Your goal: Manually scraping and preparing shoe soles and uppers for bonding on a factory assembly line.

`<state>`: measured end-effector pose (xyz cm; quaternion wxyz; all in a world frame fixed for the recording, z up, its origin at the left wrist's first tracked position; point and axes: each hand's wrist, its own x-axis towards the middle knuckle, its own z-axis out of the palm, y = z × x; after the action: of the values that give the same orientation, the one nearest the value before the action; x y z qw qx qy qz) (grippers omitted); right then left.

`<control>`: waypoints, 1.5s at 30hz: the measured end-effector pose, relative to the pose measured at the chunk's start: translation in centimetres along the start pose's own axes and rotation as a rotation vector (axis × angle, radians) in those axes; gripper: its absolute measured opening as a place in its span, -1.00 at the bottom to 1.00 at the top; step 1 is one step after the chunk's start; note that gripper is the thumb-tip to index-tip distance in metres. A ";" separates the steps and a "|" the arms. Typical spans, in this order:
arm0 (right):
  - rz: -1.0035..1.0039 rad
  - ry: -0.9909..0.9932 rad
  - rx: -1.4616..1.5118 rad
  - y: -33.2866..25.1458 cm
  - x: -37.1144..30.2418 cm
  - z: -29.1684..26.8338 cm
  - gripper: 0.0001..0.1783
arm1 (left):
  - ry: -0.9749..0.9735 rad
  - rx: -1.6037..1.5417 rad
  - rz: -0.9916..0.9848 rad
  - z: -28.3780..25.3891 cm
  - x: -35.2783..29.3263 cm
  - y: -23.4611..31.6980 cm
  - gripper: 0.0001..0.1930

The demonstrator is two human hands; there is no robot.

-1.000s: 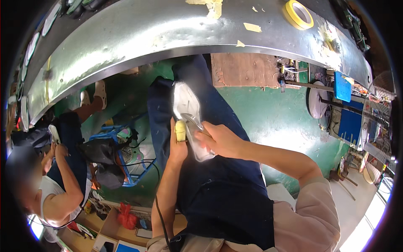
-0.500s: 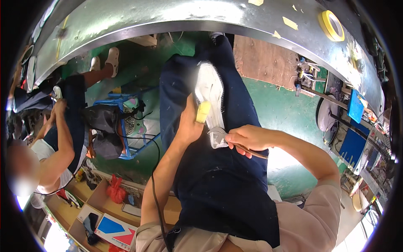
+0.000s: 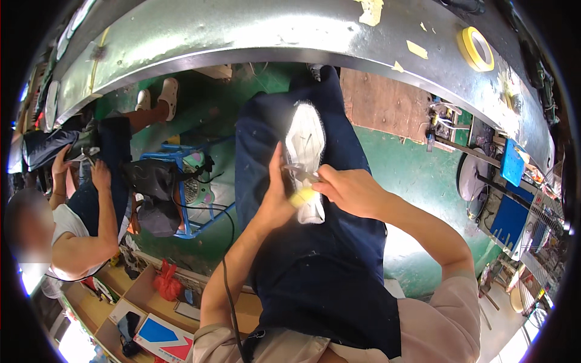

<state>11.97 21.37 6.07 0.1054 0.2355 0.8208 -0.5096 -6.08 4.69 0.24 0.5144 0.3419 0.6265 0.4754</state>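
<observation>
A white shoe upper with its underside up (image 3: pixel 305 130) lies lengthwise on my lap, toe end away from me. My left hand (image 3: pixel 279 199) grips its left side, fingers along the edge and partly hidden beneath. A yellow wrap (image 3: pixel 302 196) covers the left thumb, which presses across the shoe's narrow middle. My right hand (image 3: pixel 348 190) is closed around pincers (image 3: pixel 299 172), whose metal head lies over the middle of the shoe; their handles are mostly hidden in my fist.
Ahead stands a metal bench (image 3: pixel 242 39) with a yellow tape roll (image 3: pixel 475 48). A blue stool frame (image 3: pixel 187 224) and a seated co-worker (image 3: pixel 85 230) are at left. A dark cord (image 3: pixel 225 272) hangs past my left arm. A pedestal fan (image 3: pixel 526 212) stands at right.
The pincers have moved from the heel end toward the shoe's middle and turned, with my right hand following. My left thumb has shifted toward the heel. The co-worker's hands have moved apart.
</observation>
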 end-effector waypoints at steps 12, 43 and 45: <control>0.264 0.028 0.418 -2.5 1.2 0.5 -0.63 | 0.246 -0.698 -0.382 -1.1 5.0 -4.1 -0.52; 0.126 0.805 -0.010 0.6 -3.6 -7.7 -0.67 | -0.045 -1.241 -0.545 1.4 -1.2 -4.2 -0.01; 0.328 0.854 -0.350 -0.6 -3.3 -13.0 -0.63 | 0.013 -1.284 -0.454 1.4 -0.8 -2.0 -0.04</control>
<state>15.37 31.79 13.90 -0.1239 0.5283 0.8161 -0.1986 -4.42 3.69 -1.39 0.6987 -0.1740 0.2796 0.6351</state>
